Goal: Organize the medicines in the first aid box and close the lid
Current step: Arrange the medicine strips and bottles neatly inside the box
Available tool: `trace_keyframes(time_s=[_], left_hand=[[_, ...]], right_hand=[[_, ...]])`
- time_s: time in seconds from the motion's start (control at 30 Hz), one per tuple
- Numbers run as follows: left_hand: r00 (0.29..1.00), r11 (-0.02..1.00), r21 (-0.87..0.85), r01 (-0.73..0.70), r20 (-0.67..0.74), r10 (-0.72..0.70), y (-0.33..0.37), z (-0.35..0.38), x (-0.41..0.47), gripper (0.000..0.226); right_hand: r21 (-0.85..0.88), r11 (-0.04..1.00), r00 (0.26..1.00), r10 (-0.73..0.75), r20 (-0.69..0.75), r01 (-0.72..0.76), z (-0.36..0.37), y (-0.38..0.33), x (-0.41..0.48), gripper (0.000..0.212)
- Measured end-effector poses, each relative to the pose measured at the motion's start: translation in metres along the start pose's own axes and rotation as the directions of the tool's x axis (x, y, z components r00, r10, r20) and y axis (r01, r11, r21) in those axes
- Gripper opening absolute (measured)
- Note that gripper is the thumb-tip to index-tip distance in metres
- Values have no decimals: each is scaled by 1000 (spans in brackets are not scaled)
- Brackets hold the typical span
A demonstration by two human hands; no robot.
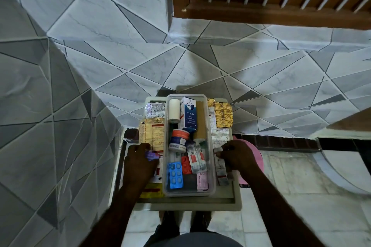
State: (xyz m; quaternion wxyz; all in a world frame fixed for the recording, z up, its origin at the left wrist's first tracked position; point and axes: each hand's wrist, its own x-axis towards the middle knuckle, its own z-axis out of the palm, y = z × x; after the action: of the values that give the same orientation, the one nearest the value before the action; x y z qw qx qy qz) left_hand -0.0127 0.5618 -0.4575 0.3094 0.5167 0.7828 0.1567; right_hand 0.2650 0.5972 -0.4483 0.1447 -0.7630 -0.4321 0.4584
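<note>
Partway through, I'd say. The clear rectangular plastic first aid box (209, 166) sits open in the middle of a pale beige tray-like table top (200, 205), and no lid is visible anywhere. Already inside: a white bandage roll (174, 110), a blue-and-white cardboard carton (188, 113), a tan bandage roll (200, 120), a white tub with an orange lid (179, 140), a blue blister pack with round pills (175, 174), a red blister pack (186, 165), a few foil strips.

Still outside: crinkled gold foil strips (220, 114) and silver foil strips (220, 136) to the right of the box, a silver foil strip (155, 109) and a cream printed sachet sheet (151, 134) to the left, something yellow (151, 192) at the near left corner. So sorting isn't finished, and closing is left.

The left hand (139, 163) is closed around a small purple packet (150, 155) just beside the box's left wall. The right hand (233, 156) pinches the end of a long silver-and-red strip (220, 168) lying along the right wall.

Mostly thin, flexible, shiny foil; the box is rigid, glossy, round-cornered. Wall tiles are matte grey.
</note>
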Motion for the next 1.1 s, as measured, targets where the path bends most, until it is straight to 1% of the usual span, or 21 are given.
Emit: trace_keyframes(time_s=[0.13, 0.2, 0.3, 0.37, 0.47, 0.57, 0.67, 0.77, 0.87, 0.93, 1.0, 1.1], left_hand=[[999, 994, -106, 34, -14, -36, -9, -1, 3, 45], [999, 984, -175, 46, -17, -49, -15, -2, 5, 37], [998, 972, -227, 58, -22, -65, -15, -3, 3, 29], [996, 956, -280, 84, 0, -87, -15, -3, 3, 30], [996, 951, -295, 92, 9, -94, -16, -4, 1, 28], [998, 947, -315, 66, 20, -63, -16, -8, 1, 26], [998, 905, -423, 55, -9, -65, -16, -18, 0, 23], [998, 853, -522, 18, -43, -48, -6, -32, -1, 24], [999, 825, -563, -40, -35, 24, 14, -40, -4, 22], [995, 851, -520, -73, 14, 94, 30, -39, -10, 22], [984, 883, -463, -82, 102, 144, 45, -33, -17, 24], [959, 931, -343, -125, 199, 202, 61, -17, -24, 29]], right_hand=[[155, 988, 1000, 11, -28, -7, -13, -9, 1, 16], [205, 979, 999, -9, -37, 17, -19, -16, -2, 16], [257, 964, 996, -54, -77, 73, -26, -26, -6, 15], [256, 960, 991, -95, -96, 117, -30, -33, -11, 10], [230, 955, 979, -161, -123, 186, -34, -43, -16, 7], [201, 948, 965, -222, -137, 247, -33, -54, -21, 8], [192, 943, 960, -256, -113, 273, -27, -62, -26, 12], [137, 942, 951, -297, -88, 306, -16, -68, -31, 16], [13, 944, 943, -331, -28, 331, -2, -68, -35, 15], [-85, 936, 940, -342, 15, 342, 8, -65, -36, 14], [-162, 927, 940, -338, 36, 340, 16, -60, -35, 13], [-278, 886, 927, -370, 62, 372, 24, -51, -33, 15]])
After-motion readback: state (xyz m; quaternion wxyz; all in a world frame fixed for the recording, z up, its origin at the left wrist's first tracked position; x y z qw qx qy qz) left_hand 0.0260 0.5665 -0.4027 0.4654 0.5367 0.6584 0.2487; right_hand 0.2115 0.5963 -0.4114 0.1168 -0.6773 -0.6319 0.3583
